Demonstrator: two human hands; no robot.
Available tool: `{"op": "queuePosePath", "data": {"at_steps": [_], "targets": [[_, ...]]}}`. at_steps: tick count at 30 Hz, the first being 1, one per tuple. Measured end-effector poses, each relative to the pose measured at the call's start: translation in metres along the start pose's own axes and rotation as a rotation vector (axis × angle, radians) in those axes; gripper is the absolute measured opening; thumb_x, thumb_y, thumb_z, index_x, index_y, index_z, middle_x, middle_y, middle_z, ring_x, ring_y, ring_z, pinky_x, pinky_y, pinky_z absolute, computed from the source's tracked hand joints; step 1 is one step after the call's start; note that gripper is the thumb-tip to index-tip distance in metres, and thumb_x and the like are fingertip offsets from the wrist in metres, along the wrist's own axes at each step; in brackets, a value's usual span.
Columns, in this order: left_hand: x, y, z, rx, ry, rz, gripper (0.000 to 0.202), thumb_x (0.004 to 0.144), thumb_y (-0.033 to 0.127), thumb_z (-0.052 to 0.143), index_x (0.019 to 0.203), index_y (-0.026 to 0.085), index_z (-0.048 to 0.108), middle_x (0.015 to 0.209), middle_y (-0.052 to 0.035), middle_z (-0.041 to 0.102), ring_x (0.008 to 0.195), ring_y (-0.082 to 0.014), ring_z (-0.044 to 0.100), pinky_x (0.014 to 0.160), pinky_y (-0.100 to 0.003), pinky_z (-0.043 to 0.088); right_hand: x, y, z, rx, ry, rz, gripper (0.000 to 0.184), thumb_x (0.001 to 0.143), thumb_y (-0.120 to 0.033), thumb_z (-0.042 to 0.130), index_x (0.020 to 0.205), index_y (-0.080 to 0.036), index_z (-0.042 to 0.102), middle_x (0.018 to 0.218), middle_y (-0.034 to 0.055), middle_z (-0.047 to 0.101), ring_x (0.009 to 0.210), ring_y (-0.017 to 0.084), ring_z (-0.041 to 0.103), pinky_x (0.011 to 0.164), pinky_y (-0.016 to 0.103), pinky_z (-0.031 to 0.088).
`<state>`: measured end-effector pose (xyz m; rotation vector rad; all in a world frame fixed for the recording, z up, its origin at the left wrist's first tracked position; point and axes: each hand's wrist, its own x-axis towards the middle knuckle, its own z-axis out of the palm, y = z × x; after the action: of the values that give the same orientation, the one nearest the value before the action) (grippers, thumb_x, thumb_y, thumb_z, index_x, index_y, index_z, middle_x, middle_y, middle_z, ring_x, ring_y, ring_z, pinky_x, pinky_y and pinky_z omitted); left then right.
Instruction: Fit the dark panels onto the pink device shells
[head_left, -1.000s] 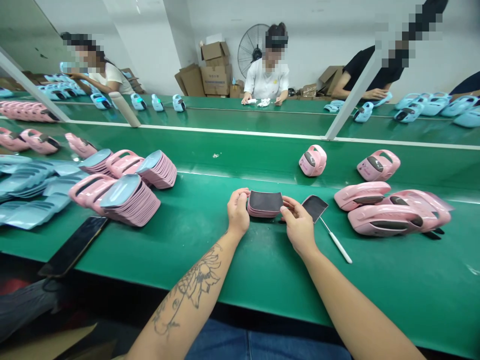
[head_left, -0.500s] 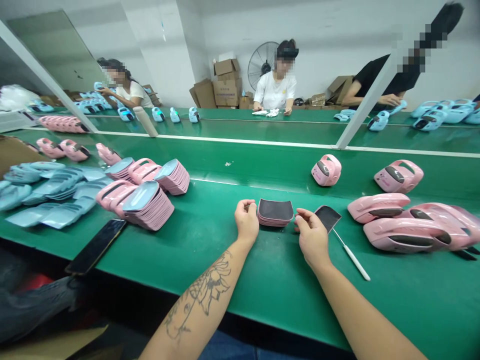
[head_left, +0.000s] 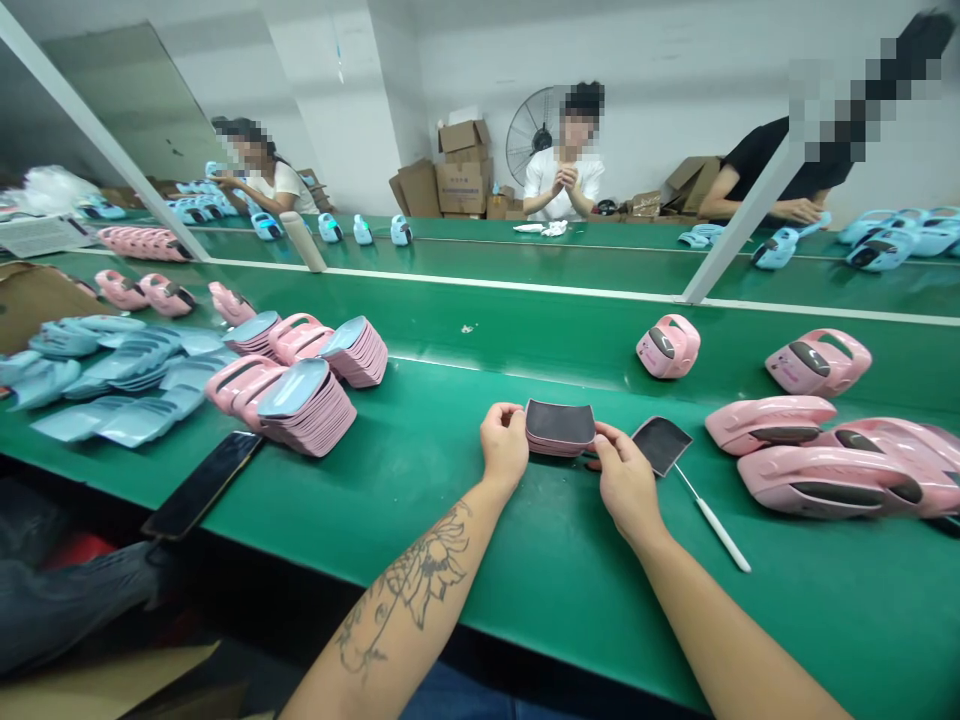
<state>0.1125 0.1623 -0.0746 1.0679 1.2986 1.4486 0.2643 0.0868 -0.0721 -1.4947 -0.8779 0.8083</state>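
Observation:
A short stack of curved pink plates (head_left: 561,448) with a dark grey top face lies on the green table in front of me. My left hand (head_left: 504,440) is closed at the stack's left edge, fingertips curled behind its corner. At the right edge, the thumb and fingers of my right hand (head_left: 621,470) pinch the rim. Whether they grip just the top plate or several is hidden. Just right of that hand lies a loose plate, dark face up (head_left: 662,445), touching a thin tool with a white handle (head_left: 721,532).
Pink handled housings (head_left: 829,475) lie at the right. On the left are tall stacks of pink plates (head_left: 311,420), blue shells (head_left: 142,370) and a phone (head_left: 204,485) at the table edge. White posts (head_left: 739,215) rise beyond; three people work across the table.
Both my hands have closed in on the stack, the right one now touching its right edge. The person across has raised both hands together. The view has shifted slightly.

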Motion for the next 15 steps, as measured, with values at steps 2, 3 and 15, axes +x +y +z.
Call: {"op": "queuePosePath", "data": {"at_steps": [2,3,15], "targets": [[-0.0004,0.0012,-0.0001,0.001,-0.005,-0.003,0.007,0.083,0.021,0.060,0.081,0.018,0.066,0.081,-0.0034,0.069,0.077,-0.0181,0.063,0.078,-0.032,0.050,-0.0005,0.0000,-0.0003,-0.004,-0.006,-0.003,0.043,0.091,-0.051,0.060,0.119,-0.022,0.073,0.119,0.0122,0.077,0.105,0.033,0.072,0.083,0.045,0.059],[-0.0006,0.0018,-0.0002,0.002,-0.006,-0.006,0.007,0.083,0.021,0.060,0.081,0.017,0.066,0.080,-0.0033,0.069,0.077,-0.0179,0.063,0.078,-0.032,0.050,-0.0007,0.0000,-0.0005,-0.006,-0.009,-0.004,0.042,0.092,-0.051,0.060,0.119,-0.022,0.073,0.119,0.0121,0.077,0.106,0.033,0.072,0.083,0.045,0.059],[-0.0007,0.0038,0.0003,-0.009,-0.015,-0.025,0.007,0.081,0.019,0.059,0.080,0.018,0.066,0.080,-0.0033,0.068,0.077,-0.0181,0.063,0.076,-0.031,0.049,0.0008,0.0023,-0.0025,-0.019,-0.012,-0.021,0.043,0.090,-0.053,0.061,0.116,-0.022,0.074,0.117,0.0121,0.078,0.105,0.034,0.072,0.082,0.046,0.060]]}}
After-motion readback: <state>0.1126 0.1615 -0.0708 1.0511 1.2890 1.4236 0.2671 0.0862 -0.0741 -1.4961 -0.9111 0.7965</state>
